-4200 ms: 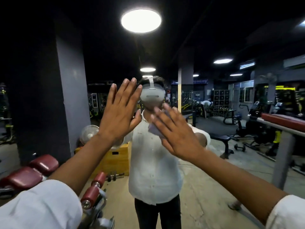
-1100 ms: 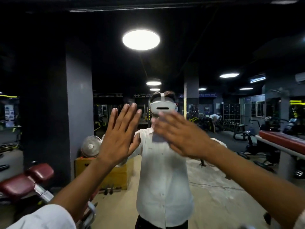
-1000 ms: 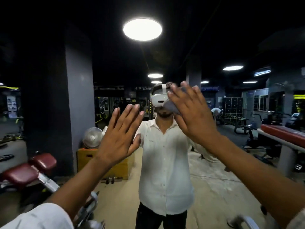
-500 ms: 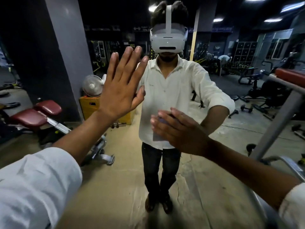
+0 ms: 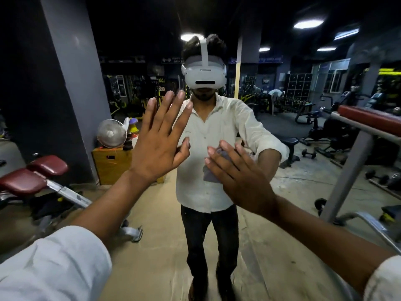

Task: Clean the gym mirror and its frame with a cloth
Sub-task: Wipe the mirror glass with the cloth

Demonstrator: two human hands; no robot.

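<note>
Grey cloth (image 5: 208,175): bunched between your right hand (image 5: 240,177) and the mirror (image 5: 271,235), at chest height on your reflection. Only a crumpled fold above your fingertips and a strip beside your palm show.
Right hand: laid flat over the cloth, with the fingers straight, close together and pointing up and to the left. It presses the cloth onto the glass rather than clutching it.
Left hand (image 5: 158,146): wide open and holding nothing, with the fingers spread and pointing up and the thumb out to the right. Its palm seems to lie against the glass, though from behind you cannot be sure of contact.
Hands together: your left hand is the higher one. Your right hand is lower and just beside it, with your left thumb and right fingertips near but apart.
Sleeves (image 5: 54,263): white, pushed back from both forearms, at the bottom corners of the view.
Reflection (image 5: 201,118): a person in a white shirt and dark trousers, wearing a white headset (image 5: 204,77), facing you with both arms reaching forward.
Left side of the glass: a grey pillar (image 5: 71,61) with a red-padded bench (image 5: 32,177) in front of it. Beside that is a yellow wooden box (image 5: 112,164) with a round fan (image 5: 111,133) on top.
Right side of the glass: a red pad (image 5: 368,118) on a grey metal bar, a dumbbell (image 5: 309,153) on the floor behind, and dark lockers (image 5: 300,85) further back.
Ceiling: dark, with round lights (image 5: 308,23) lit.
</note>
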